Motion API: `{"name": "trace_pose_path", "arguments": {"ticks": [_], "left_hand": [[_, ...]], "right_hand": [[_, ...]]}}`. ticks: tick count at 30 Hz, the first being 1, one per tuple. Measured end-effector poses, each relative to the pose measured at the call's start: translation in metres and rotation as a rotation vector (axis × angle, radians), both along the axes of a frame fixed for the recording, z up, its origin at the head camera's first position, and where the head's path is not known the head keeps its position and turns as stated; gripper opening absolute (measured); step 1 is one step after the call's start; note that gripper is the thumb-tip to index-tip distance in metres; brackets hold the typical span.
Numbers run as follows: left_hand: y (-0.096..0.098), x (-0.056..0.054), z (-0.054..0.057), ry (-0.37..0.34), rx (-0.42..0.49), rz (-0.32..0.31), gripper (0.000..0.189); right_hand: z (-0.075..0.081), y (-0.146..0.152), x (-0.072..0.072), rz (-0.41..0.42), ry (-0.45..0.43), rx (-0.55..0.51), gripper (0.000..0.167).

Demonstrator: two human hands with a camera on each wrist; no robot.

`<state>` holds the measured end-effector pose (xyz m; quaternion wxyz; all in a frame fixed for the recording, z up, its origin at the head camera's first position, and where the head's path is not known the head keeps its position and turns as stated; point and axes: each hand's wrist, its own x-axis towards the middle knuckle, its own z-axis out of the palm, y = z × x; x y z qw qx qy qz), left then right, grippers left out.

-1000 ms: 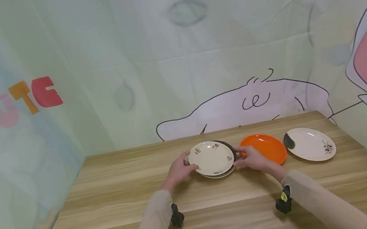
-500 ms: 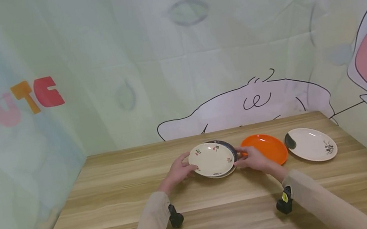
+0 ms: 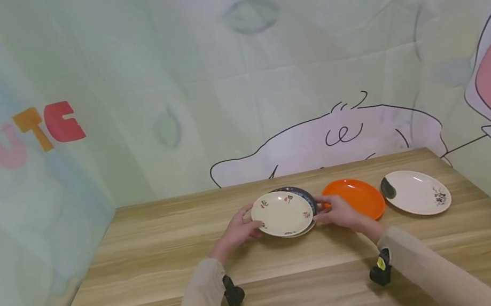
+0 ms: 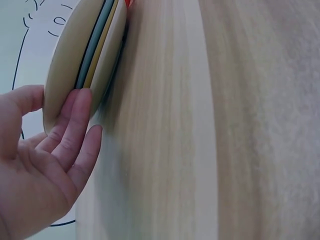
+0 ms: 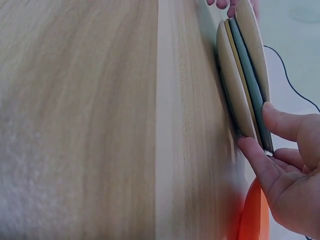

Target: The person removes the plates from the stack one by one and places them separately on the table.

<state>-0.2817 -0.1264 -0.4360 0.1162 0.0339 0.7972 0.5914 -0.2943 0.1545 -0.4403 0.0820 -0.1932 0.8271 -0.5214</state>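
A cream plate [image 3: 282, 214] with small floral prints lies tilted on top of a plate stack, shifted left of those beneath. My left hand [image 3: 238, 230] pinches its left edge, thumb on the rim and fingers underneath. Behind it shows the rim of a dark blue patterned plate [image 3: 308, 198]. My right hand [image 3: 339, 211] grips the right edge of the lower plates. In the right wrist view, my right thumb presses the dark greenish-blue plate edge [image 5: 248, 70], with fingers under the pale lower plate [image 5: 232, 75]. A thin yellowish edge lies between them.
An orange plate [image 3: 355, 199] lies just right of the stack, partly behind my right hand. Farther right is a white oval plate [image 3: 415, 193] with a dark green patch. The wooden table [image 3: 298, 295] meets a printed curtain [image 3: 150, 136] at its back edge.
The top cream plate has slid slightly left and tilted in my left hand, so more of the dark blue plate shows behind it. My right hand stays nearly in place.
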Motion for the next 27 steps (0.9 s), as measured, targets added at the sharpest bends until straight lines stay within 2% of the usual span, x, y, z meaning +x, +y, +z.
{"name": "trace_pose_path", "arguments": {"ticks": [2,9,20,27], "left_hand": [[0.001,0.001,0.001,0.001,0.007,-0.011,0.065],[0.003,0.007,0.007,-0.009,-0.010,-0.029,0.064],[0.004,0.014,0.007,-0.017,0.080,0.047,0.063],[0.001,0.016,0.004,0.018,0.100,0.080,0.061]], "right_hand": [[0.001,0.001,0.001,-0.001,0.007,-0.002,0.065],[0.001,-0.002,0.000,-0.052,-0.061,0.024,0.062],[0.002,-0.004,0.000,-0.057,-0.079,0.012,0.061],[0.001,-0.005,0.000,-0.055,-0.091,-0.021,0.061]]}}
